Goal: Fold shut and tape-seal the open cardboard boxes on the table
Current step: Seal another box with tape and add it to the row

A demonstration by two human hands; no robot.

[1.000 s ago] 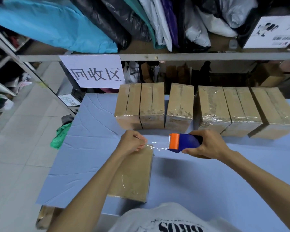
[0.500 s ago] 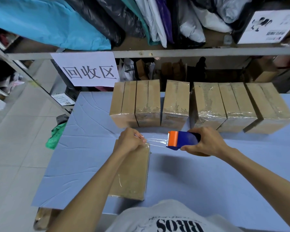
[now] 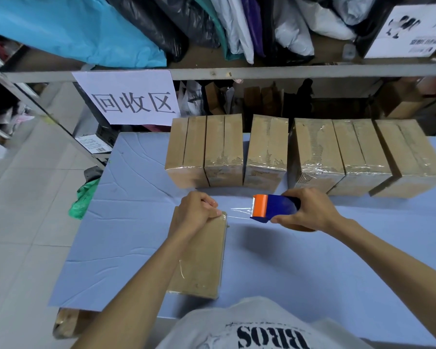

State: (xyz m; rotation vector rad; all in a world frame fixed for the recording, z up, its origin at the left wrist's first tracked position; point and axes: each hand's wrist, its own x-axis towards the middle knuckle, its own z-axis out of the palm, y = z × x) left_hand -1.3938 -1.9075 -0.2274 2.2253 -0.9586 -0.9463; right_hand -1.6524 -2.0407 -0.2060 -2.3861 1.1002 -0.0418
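"Which step is this?"

"Taping. The left hand (image 3: 198, 210) pinches the clear tape strip (image 3: 238, 212) onto the far end of the flat brown cardboard box (image 3: 202, 260), near the front of the blue-covered table (image 3: 136, 222). The right hand (image 3: 310, 214) is wrapped round the blue tape dispenser with an orange front (image 3: 272, 207), just beside the box."

"And next?"

"I'd guess keeping it taut, laying it along the seam, then tearing."

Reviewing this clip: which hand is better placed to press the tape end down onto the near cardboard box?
Left. The left hand pinches the clear tape strip right at the far edge of the flat brown cardboard box; the right hand grips the blue-and-orange tape dispenser off to the side.
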